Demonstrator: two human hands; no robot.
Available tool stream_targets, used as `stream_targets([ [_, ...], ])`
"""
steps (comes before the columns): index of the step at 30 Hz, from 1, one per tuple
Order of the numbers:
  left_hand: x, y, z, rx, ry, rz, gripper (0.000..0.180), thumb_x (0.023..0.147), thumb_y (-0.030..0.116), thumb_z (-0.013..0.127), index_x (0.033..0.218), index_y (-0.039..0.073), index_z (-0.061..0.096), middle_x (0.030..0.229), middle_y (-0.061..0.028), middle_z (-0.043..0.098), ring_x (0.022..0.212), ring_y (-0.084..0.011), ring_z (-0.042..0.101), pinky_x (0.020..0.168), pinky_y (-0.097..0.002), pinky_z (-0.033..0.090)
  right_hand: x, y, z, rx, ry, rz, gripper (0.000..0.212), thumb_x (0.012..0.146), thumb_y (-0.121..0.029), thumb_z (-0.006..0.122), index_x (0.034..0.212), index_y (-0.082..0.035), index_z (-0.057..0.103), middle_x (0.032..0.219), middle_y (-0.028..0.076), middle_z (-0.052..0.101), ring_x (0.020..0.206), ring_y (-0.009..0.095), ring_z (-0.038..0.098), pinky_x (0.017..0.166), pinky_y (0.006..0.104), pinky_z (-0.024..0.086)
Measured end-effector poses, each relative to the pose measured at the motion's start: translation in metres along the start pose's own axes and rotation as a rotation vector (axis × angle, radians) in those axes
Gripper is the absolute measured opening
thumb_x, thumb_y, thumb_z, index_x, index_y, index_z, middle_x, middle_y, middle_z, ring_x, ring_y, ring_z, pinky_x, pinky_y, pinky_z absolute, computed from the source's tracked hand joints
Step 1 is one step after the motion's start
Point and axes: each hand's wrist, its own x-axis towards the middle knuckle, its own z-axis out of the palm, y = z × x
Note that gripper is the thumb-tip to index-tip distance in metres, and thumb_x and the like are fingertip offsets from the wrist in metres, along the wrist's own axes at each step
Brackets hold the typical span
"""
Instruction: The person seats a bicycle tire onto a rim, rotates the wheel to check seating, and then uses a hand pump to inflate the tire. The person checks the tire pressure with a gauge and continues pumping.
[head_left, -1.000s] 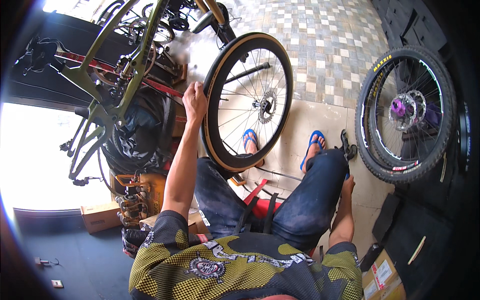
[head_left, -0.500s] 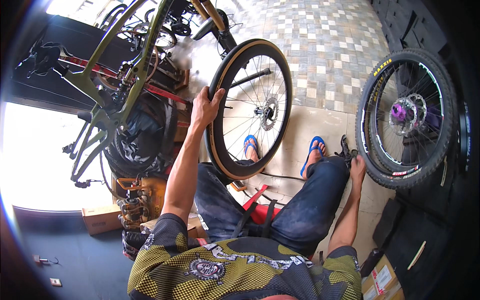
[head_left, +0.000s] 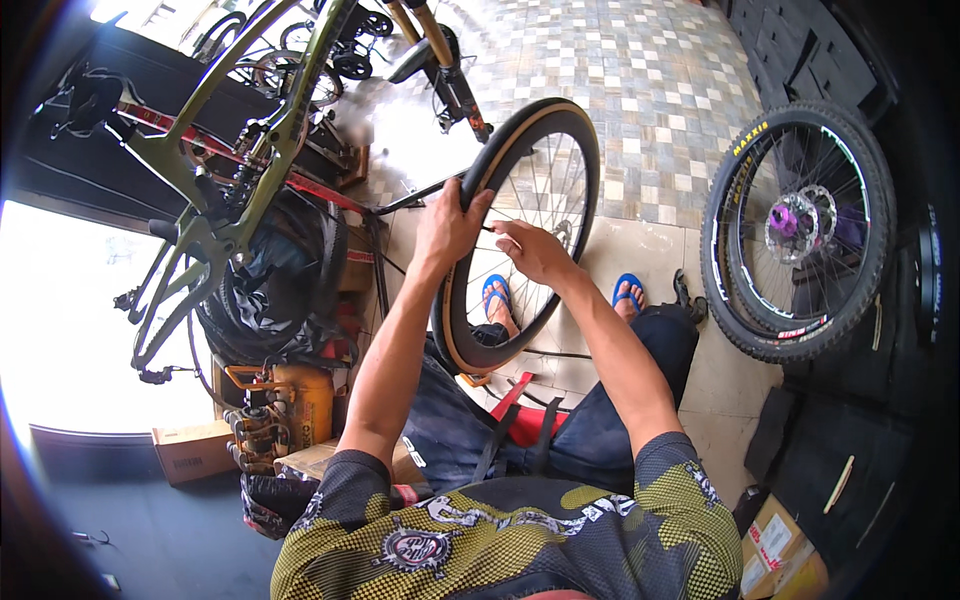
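Observation:
A bicycle wheel (head_left: 487, 355) with a deep black rim and a tan-walled tyre stands upright in front of me, between my legs. My left hand (head_left: 447, 230) wraps round the upper left of its tyre and rim, thumb on the spoke side. My right hand (head_left: 537, 252) reaches in beside it with curled fingers. Its thumb and index finger pinch the short dark valve stem (head_left: 489, 229) that sticks inward from the rim. The right hand partly covers the spokes and hub.
At right, two wheels with knobbly tyres (head_left: 713, 250) lean together, one with a purple hub. A green bike frame (head_left: 290, 135) hangs at upper left. Below it are a black bundle (head_left: 270, 290), a yellow compressor (head_left: 303, 400) and a cardboard box (head_left: 195, 452). Red-framed seat (head_left: 522, 425) beneath me.
My right hand has come from beside my right knee over to the wheel's valve. The wheel has turned slightly and shifted right and down in view, with my left hand still gripping it.

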Motion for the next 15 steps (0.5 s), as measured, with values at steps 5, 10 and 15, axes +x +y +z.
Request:
stream_targets([
  [5, -0.005, -0.007, 0.004, -0.004, 0.018, 0.003, 0.053, 0.103, 0.053, 0.062, 0.105, 0.001, 0.054, 0.090, -0.0301, 0.071, 0.089, -0.0517, 0.069, 0.077, -0.0592, 0.052, 0.018, 0.004, 0.020, 0.043, 0.021, -0.027, 0.027, 0.105, -0.022, 0.059, 0.124, -0.005, 0.069, 0.113, 0.019, 0.076, 0.107, 0.039, 0.073, 0.091, 0.0461, 0.057],
  [10, 0.000, -0.012, 0.006, -0.002, 0.052, -0.005, 0.054, 0.102, 0.054, 0.062, 0.104, 0.001, 0.054, 0.090, -0.0293, 0.071, 0.090, -0.0518, 0.069, 0.079, -0.0585, 0.052, 0.021, -0.011, 0.031, 0.082, 0.183, 0.084, 0.022, 0.100, -0.021, 0.070, 0.113, -0.004, 0.068, 0.100, 0.016, 0.076, 0.094, 0.031, 0.076, 0.082, 0.0422, 0.059],
  [15, 0.003, -0.014, 0.006, 0.010, 0.037, -0.046, 0.052, 0.103, 0.055, 0.061, 0.105, 0.003, 0.054, 0.093, -0.0289, 0.073, 0.092, -0.0502, 0.071, 0.081, -0.0594, 0.052, 0.021, -0.013, 0.033, 0.124, 0.174, 0.101, 0.026, 0.099, -0.022, 0.073, 0.115, -0.003, 0.068, 0.101, 0.016, 0.076, 0.094, 0.032, 0.075, 0.084, 0.0429, 0.058],
])
